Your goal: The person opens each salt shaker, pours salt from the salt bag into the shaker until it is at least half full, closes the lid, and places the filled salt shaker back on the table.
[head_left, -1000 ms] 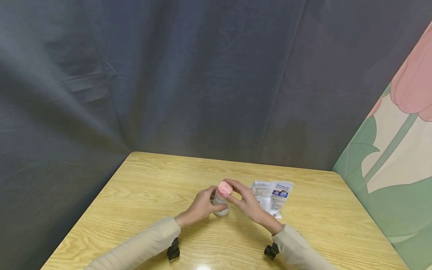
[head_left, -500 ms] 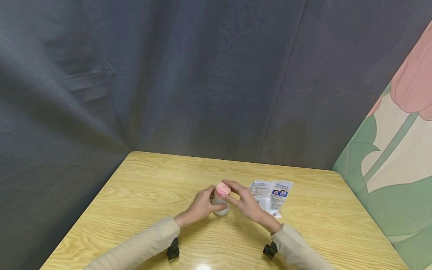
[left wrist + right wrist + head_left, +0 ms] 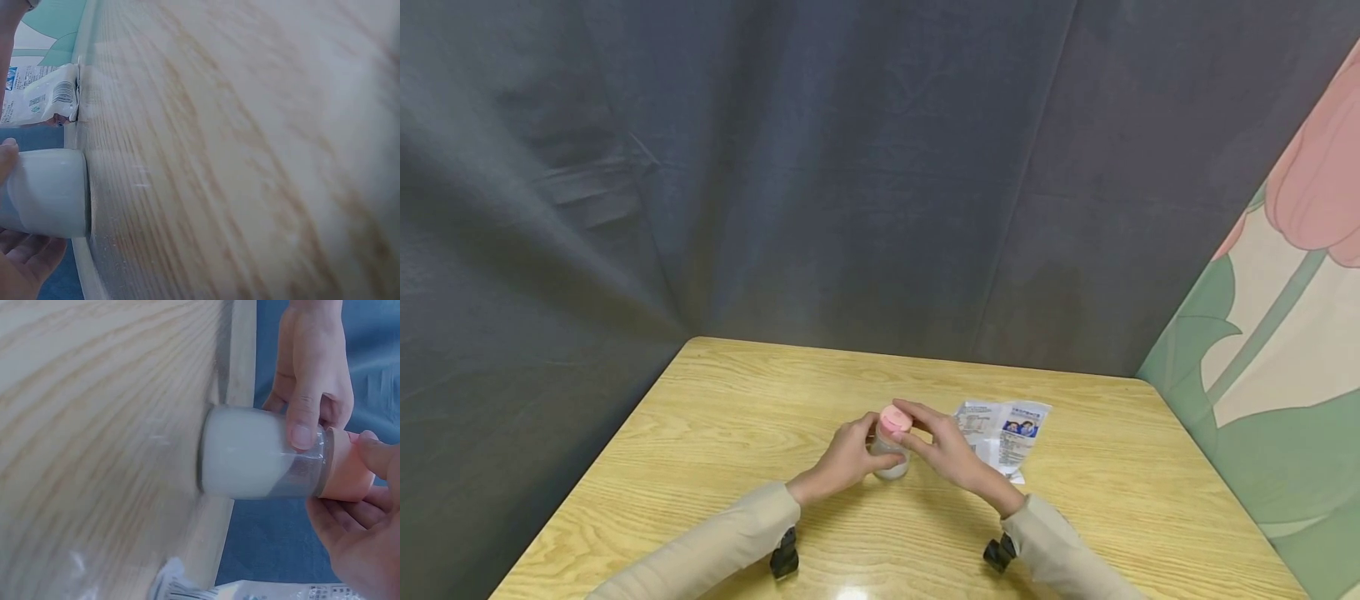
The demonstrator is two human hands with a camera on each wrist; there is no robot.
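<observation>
A clear jar (image 3: 244, 453) with white contents stands upright on the wooden table, topped by a pink lid (image 3: 896, 418). The left hand (image 3: 847, 454) grips the jar's body from the left, its thumb across the near side. From the right, the right hand (image 3: 946, 450) holds the lid between thumb and fingers. The lid sits on the jar's mouth in the right wrist view. Only part of the jar (image 3: 47, 192) shows in the left wrist view, with fingers around it.
A crumpled printed packet (image 3: 1003, 433) lies on the table (image 3: 760, 392) just right of the right hand. A dark curtain (image 3: 850, 183) hangs behind the table, and a flower-patterned cloth (image 3: 1285, 375) hangs at the right.
The lid and the jar's top have shifted slightly left, the right hand moving with them. Both hands keep their hold on jar and lid.
</observation>
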